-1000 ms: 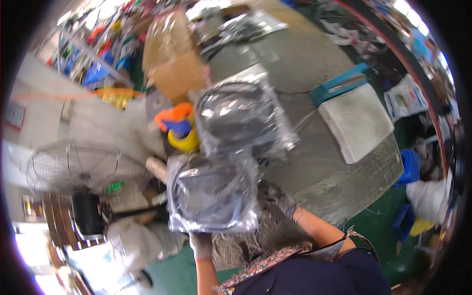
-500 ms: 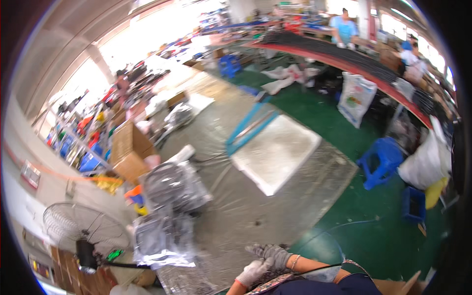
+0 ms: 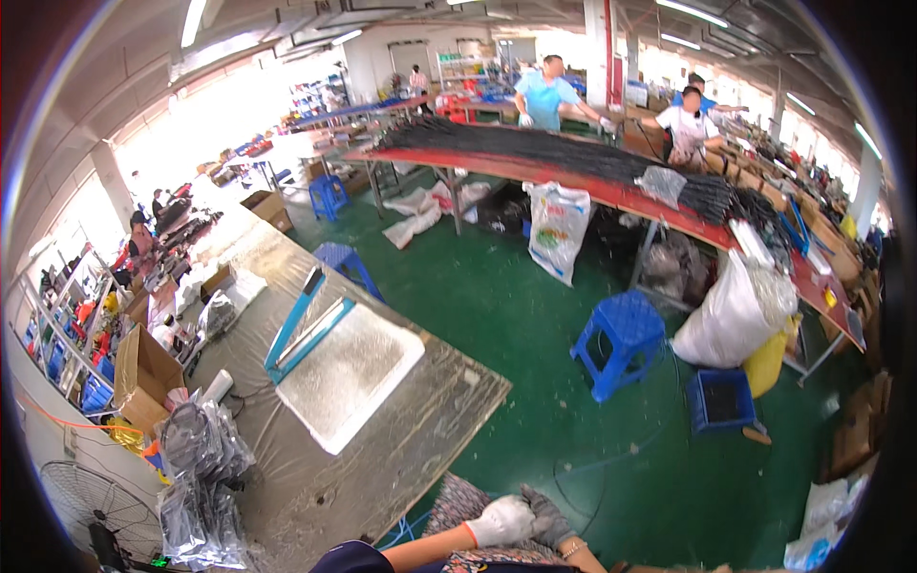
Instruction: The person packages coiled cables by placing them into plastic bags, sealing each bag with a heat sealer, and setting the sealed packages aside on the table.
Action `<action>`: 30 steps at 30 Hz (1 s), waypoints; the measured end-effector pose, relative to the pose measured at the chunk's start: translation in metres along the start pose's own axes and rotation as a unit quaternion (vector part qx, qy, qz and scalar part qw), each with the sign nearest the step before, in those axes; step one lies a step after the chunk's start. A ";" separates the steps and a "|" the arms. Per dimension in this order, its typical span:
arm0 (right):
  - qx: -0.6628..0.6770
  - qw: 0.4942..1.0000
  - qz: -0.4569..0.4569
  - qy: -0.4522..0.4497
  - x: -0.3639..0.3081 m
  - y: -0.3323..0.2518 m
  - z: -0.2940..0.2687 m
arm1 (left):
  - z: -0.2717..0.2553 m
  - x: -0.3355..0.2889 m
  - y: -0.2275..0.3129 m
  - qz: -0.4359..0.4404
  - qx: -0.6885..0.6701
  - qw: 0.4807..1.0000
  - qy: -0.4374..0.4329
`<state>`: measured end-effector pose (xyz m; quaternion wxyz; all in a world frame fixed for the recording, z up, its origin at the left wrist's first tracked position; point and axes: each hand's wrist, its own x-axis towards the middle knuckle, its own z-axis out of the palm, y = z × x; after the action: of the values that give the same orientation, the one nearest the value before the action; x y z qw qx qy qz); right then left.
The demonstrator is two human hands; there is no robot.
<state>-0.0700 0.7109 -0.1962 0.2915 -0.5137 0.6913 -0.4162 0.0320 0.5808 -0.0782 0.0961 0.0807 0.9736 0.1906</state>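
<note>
At the lower edge of the head view, my left hand, in a white knit glove with an orange cuff, is closed against my right hand. A grey glove covers the right hand, and a bracelet circles that wrist. The white fingers appear to pinch the grey glove; how the right fingers lie is partly hidden. Both hands are over my lap, beside patterned cloth. On the table to the left lies a blue-armed paper cutter with a white board. Clear-bagged dark items are piled near the table's left edge.
A blue stool and a blue crate stand on the green floor to the right, near a full white sack. Beyond, a long red table bears black strips, with people behind it. A fan is at lower left.
The view has swung to the right, so the table and cutter now appear farther left. My gloved hands stay together, with the white glove now closed against the grey one.
</note>
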 end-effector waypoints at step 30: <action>-0.210 0.945 0.251 0.010 0.197 0.532 -0.306 | -0.048 0.182 -0.464 -0.515 -0.149 0.826 0.175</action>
<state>-0.6327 0.6740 -0.5088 0.2647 -0.3693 0.8724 -0.1800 -0.2108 0.1749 -0.2420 0.0191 -0.4825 0.8340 0.2671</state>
